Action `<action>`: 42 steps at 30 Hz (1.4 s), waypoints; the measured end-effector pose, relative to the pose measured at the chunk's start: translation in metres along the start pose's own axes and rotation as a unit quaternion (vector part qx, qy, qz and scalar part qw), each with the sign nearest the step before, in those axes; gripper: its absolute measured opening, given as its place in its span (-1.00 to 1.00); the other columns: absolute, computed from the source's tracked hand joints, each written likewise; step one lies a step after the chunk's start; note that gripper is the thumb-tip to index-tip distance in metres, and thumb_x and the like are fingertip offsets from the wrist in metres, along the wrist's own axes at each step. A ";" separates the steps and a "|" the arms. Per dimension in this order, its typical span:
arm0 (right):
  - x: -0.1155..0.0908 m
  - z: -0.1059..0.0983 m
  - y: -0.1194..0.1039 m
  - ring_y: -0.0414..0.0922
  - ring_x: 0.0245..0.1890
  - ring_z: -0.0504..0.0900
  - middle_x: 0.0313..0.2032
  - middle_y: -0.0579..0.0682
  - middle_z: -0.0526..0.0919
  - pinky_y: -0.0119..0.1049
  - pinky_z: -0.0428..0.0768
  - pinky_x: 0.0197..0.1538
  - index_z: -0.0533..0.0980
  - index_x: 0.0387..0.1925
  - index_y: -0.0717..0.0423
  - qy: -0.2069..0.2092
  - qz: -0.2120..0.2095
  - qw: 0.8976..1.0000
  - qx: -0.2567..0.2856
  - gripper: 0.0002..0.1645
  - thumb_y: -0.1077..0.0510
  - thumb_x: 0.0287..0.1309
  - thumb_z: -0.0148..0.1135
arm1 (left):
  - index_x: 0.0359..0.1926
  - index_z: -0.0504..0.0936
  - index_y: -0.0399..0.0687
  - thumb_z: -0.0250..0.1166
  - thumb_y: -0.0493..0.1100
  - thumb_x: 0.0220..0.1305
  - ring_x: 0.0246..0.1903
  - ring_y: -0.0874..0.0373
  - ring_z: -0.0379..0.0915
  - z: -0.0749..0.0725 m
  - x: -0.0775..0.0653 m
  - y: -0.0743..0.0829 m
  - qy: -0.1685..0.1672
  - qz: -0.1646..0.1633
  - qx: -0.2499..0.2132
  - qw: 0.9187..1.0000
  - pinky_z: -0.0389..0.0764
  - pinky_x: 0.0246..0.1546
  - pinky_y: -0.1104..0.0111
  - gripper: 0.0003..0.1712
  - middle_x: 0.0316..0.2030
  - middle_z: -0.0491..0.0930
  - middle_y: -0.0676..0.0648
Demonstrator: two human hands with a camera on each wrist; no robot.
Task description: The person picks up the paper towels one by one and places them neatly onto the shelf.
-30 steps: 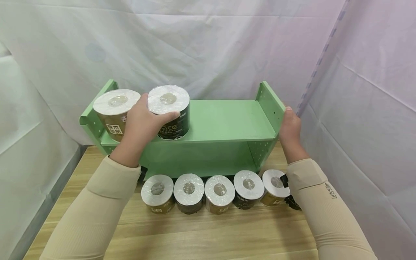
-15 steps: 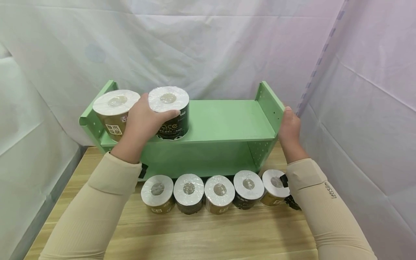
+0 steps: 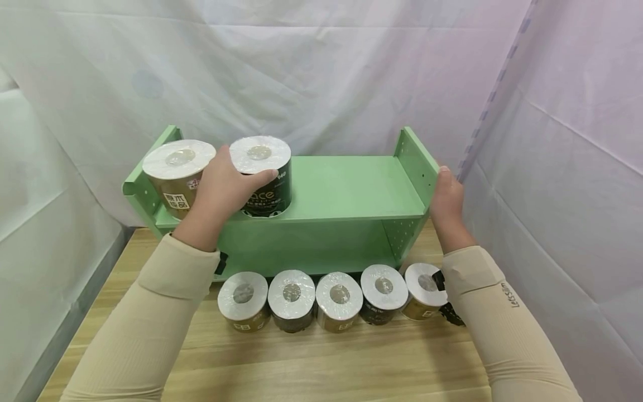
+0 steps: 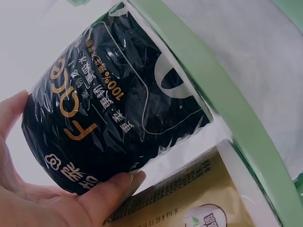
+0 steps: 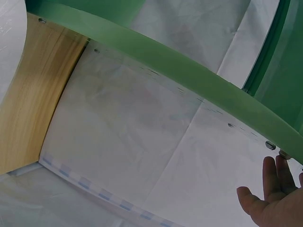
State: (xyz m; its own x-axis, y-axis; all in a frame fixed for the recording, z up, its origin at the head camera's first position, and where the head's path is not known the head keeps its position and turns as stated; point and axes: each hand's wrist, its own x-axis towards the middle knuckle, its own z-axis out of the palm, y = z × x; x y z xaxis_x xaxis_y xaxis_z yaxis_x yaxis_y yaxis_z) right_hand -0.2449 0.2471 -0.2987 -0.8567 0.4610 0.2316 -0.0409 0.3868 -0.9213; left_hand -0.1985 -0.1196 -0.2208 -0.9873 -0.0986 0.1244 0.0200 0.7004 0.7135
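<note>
In the head view, my left hand [image 3: 223, 181] grips a black-wrapped toilet roll [image 3: 268, 192] on the top board of a green shelf [image 3: 351, 184]. In the left wrist view, thumb and fingers lie on opposite sides of this black roll [image 4: 104, 99]. Close beside it stands a brown-wrapped toilet roll [image 3: 176, 192], partly hidden by the hand. My right hand [image 3: 448, 198] is at the shelf's right side panel [image 3: 419, 162]. The right wrist view shows the right hand [image 5: 277, 189] with extended fingertips right at the panel near its screws.
Below the shelf's front edge, several toilet rolls [image 3: 339, 301] in brown and black wrappers stand in a row on the wooden table [image 3: 321, 363]. A dark patterned thing [image 3: 452, 314] is partly hidden by the right sleeve. White curtains [image 3: 321, 72] hang behind and at both sides.
The black roll has shifted very slightly left and down in the left hand, closer to the brown roll. The right hand stays at the side panel.
</note>
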 end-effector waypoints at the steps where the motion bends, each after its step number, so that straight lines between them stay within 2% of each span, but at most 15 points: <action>1: 0.000 0.000 0.000 -0.25 -0.40 0.38 -0.32 0.06 0.45 -0.39 0.41 -0.29 0.48 -0.17 0.23 0.000 0.001 1.000 0.001 -0.35 -0.18 0.41 -0.38 | 0.42 0.07 -0.31 0.35 0.24 0.06 0.22 -0.20 0.25 0.000 0.000 -0.001 0.000 0.003 -0.002 1.000 0.30 0.24 -0.06 0.12 0.25 0.31 -0.32; 5: 0.000 0.000 0.000 -0.25 -0.40 0.39 -0.31 0.07 0.46 -0.39 0.41 -0.29 0.48 -0.15 0.25 0.001 0.001 1.000 0.001 -0.34 -0.18 0.41 -0.39 | 0.45 -0.02 -0.31 0.34 0.23 0.08 0.26 -0.20 0.21 0.001 0.000 -0.002 -0.002 0.010 -0.014 1.000 0.27 0.26 -0.06 0.16 0.28 0.26 -0.33; 11: 0.001 0.001 0.001 -0.24 -0.36 0.40 -0.24 0.13 0.49 -0.39 0.42 -0.25 0.48 -0.07 0.30 0.000 -0.001 1.000 -0.003 -0.28 -0.19 0.40 -0.41 | 0.50 -0.26 -0.26 0.33 0.23 0.11 0.39 -0.19 0.01 0.001 0.000 -0.002 -0.008 0.016 -0.023 1.000 0.13 0.36 -0.06 0.27 0.43 0.03 -0.33; 17: 0.001 0.002 0.001 -0.24 -0.35 0.40 -0.21 0.16 0.50 -0.40 0.42 -0.24 0.48 -0.05 0.33 0.002 0.002 1.000 0.001 -0.27 -0.19 0.40 -0.39 | 0.51 -0.19 -0.23 0.33 0.18 0.14 0.37 -0.19 0.04 0.001 0.000 -0.002 -0.005 0.029 -0.020 0.999 0.15 0.34 -0.07 0.20 0.41 0.08 -0.31; 25: 0.000 0.002 0.000 -0.24 -0.39 0.39 -0.30 0.09 0.46 -0.39 0.42 -0.28 0.47 -0.22 0.22 0.001 0.003 1.000 0.001 -0.35 -0.20 0.41 -0.38 | 0.51 -0.19 -0.24 0.31 0.16 0.18 0.41 -0.17 -0.07 0.002 -0.003 -0.003 0.002 0.039 -0.011 0.999 0.08 0.37 -0.07 0.15 0.46 -0.04 -0.29; 32: 0.001 0.002 0.000 -0.25 -0.43 0.39 -0.33 0.11 0.47 -0.39 0.41 -0.31 0.47 -0.29 0.21 0.007 -0.005 1.000 -0.002 -0.35 -0.20 0.40 -0.39 | 0.51 -0.19 -0.21 0.27 0.12 0.23 0.43 -0.16 -0.13 0.004 -0.007 -0.005 0.007 0.054 -0.002 0.999 0.08 0.37 -0.08 0.10 0.48 -0.13 -0.26; 37: 0.001 0.002 0.000 -0.23 -0.41 0.40 -0.33 0.07 0.46 -0.39 0.42 -0.30 0.47 -0.28 0.17 0.005 0.000 1.000 -0.002 -0.37 -0.20 0.39 -0.39 | 0.51 -0.14 -0.20 0.26 0.07 0.24 0.41 -0.19 -0.10 0.003 -0.014 -0.008 0.013 0.063 0.006 0.998 0.11 0.34 -0.13 0.04 0.47 -0.12 -0.29; 42: 0.003 0.002 0.000 -0.22 -0.38 0.40 -0.29 0.08 0.47 -0.39 0.43 -0.28 0.48 -0.19 0.21 0.005 0.006 1.000 -0.003 -0.35 -0.19 0.39 -0.40 | 0.50 -0.10 -0.21 0.28 0.03 0.24 0.38 -0.22 -0.01 0.003 -0.024 -0.010 0.028 0.081 0.023 0.996 0.16 0.31 -0.15 0.01 0.44 -0.06 -0.31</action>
State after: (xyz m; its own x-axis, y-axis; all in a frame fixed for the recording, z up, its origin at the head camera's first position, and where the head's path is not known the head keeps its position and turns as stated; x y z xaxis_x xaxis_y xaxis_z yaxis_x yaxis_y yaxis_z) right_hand -0.2485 0.2464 -0.2983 -0.8523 0.4728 0.2237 -0.0276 0.3863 -0.9220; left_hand -0.1753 -0.1215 -0.2330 -0.9614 -0.0200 0.2744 0.1698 0.7416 0.6490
